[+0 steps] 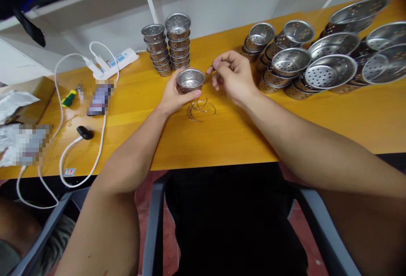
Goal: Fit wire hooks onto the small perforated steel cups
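Observation:
My left hand (176, 94) is wrapped round a small perforated metal cup (190, 79), which it holds upright over the table. Just to the right, my right hand (233, 73) pinches a thin piece of bent wire (212, 68), mostly hidden by the fingers. A small gap separates this hand from the cup. Below the cup, several curved thin wires (198, 110) lie in a loose bunch on the tabletop. Behind my left hand stand two stacks of like cups, a left stack (154, 47) and a right stack (178, 39).
Several stacks of perforated cups and wider bowls (330, 72) crowd the right side of the wooden table (218, 145). On the left are a power strip (117, 62), white cables, a phone (100, 99), a screwdriver (69, 98) and a black mouse-shaped object (84, 132). A person's leg (19, 225) shows lower left.

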`<state>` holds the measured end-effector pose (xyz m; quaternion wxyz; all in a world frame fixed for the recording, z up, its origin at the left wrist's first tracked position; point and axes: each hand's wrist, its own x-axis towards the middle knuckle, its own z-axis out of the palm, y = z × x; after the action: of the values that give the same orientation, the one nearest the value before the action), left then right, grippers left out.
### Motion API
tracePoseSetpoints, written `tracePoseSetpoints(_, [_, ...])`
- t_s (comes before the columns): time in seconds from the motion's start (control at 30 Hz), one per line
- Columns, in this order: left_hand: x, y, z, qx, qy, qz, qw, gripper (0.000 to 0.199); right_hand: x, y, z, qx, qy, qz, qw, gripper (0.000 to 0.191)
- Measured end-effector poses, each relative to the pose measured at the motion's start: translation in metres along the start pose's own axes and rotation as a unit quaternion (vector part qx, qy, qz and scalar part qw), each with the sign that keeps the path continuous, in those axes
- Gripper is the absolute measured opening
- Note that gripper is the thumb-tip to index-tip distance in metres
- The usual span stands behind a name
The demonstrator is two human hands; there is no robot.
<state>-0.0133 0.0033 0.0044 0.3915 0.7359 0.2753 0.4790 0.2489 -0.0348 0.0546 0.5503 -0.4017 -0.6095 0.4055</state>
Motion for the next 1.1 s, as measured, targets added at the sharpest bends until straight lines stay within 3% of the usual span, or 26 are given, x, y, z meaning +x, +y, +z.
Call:
tracePoseSetpoints(0.07, [-0.004, 0.015, 0.008, -0.017, -0.066, -0.012, 0.998, 0.121, 0.0, -0.003, 0.0, 0.046, -0.005, 0.005, 0.999, 0.063])
tracePoseSetpoints(0.17, [-0.008, 0.034, 0.017, -0.027, -0.107, -0.014, 0.994, 0.121, 0.0, -0.006, -0.003, 0.057, -0.001, 0.023, 0.998, 0.07])
tracePoseSetpoints(0.27, [-0.007, 0.043, 0.021, -0.022, -0.108, -0.013, 0.994, 0.113, 0.002, -0.003, -0.005, 0.046, 0.008, 0.023, 0.999, 0.071])
tracePoseSetpoints(0.47, [-0.006, 0.041, 0.021, -0.038, -0.1, -0.029, 0.994, 0.105, 0.0, -0.002, -0.001, 0.032, 0.001, -0.011, 0.999, 0.067])
tracePoseSetpoints(0.7, [-0.007, 0.048, 0.023, -0.061, -0.119, -0.045, 0.99, 0.097, -0.01, -0.015, 0.001, 0.02, -0.097, 0.03, 0.995, 0.07])
tracePoseSetpoints(0.8, [-0.007, 0.043, 0.024, -0.066, -0.119, -0.039, 0.99, 0.097, -0.006, -0.011, -0.002, 0.013, -0.086, -0.001, 0.996, 0.071])
tracePoseSetpoints(0.97, [-0.005, 0.013, 0.022, -0.023, -0.047, -0.007, 0.999, 0.114, 0.012, 0.002, -0.014, 0.044, 0.016, -0.032, 0.998, 0.067])
tracePoseSetpoints(1.1, [-0.004, 0.003, 0.018, 0.009, -0.031, 0.017, 0.999, 0.115, 0.024, 0.015, -0.026, 0.034, 0.047, -0.045, 0.997, 0.064])
